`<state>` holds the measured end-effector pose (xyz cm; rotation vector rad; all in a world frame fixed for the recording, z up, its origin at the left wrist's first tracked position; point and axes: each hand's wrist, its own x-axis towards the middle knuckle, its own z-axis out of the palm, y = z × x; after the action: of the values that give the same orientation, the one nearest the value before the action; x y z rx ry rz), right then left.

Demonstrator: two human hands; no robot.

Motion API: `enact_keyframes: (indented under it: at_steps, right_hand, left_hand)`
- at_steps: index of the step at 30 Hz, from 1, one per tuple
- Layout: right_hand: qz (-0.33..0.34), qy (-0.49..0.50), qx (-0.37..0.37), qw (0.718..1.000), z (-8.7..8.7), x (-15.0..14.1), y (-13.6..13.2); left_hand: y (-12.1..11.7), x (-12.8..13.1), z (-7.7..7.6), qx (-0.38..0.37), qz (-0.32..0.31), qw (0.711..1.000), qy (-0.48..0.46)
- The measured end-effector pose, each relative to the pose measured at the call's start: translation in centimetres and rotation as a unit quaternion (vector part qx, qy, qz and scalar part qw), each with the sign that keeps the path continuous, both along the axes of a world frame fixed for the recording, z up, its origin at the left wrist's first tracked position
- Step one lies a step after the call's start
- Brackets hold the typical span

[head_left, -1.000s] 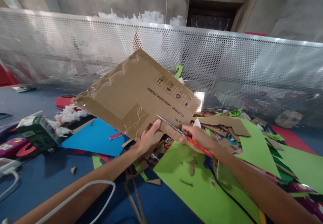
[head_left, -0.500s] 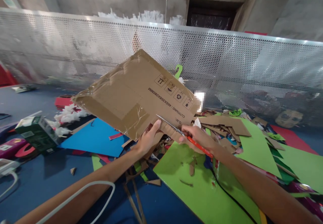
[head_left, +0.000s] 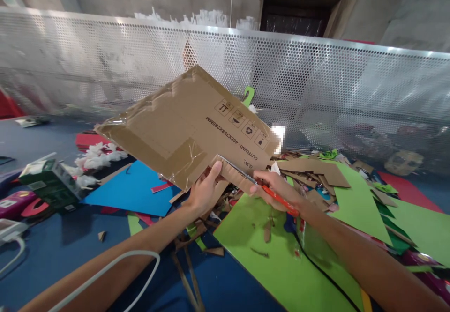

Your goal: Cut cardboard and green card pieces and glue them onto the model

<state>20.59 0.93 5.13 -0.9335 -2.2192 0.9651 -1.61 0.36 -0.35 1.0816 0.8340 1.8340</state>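
Note:
A flattened brown cardboard sheet [head_left: 183,124] with printed shipping marks and clear tape is held up in the air, tilted. My left hand [head_left: 204,191] is closed on its lower edge, thumb on top. My right hand [head_left: 277,191] is closed round red-handled scissors [head_left: 258,184], whose metal blades lie against the sheet's lower edge just right of my left thumb. Both forearms reach in from below.
Blue floor covering [head_left: 63,246] strewn with green paper sheets [head_left: 281,260], a blue sheet [head_left: 137,190], cardboard scraps [head_left: 316,171], white shredded bits [head_left: 98,155], a green box [head_left: 49,178] and a white cable [head_left: 116,265]. A perforated metal fence [head_left: 316,87] runs across the back.
The cardboard sheet has tipped and shifted slightly to the left, and the scissor blades have moved closer along its lower edge. Both hands keep their grip.

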Motion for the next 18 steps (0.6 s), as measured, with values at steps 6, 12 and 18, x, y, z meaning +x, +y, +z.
enact_keyframes:
  at_steps: [6,12,18]
  right_hand:
    - [0.050,-0.010,-0.066,0.997,1.5,1.5,0.9]
    - [0.036,0.047,-0.084,0.995,1.6,2.8,2.2]
    - [-0.043,0.256,-0.132,0.957,0.2,-0.2,1.3]
  left_hand:
    - [0.4,-0.3,1.8,0.013,0.010,0.998,-0.059]
    - [3.2,-3.8,3.4,0.037,0.104,0.974,-0.199]
    - [1.1,-0.5,1.0,-0.013,0.022,0.994,-0.103]
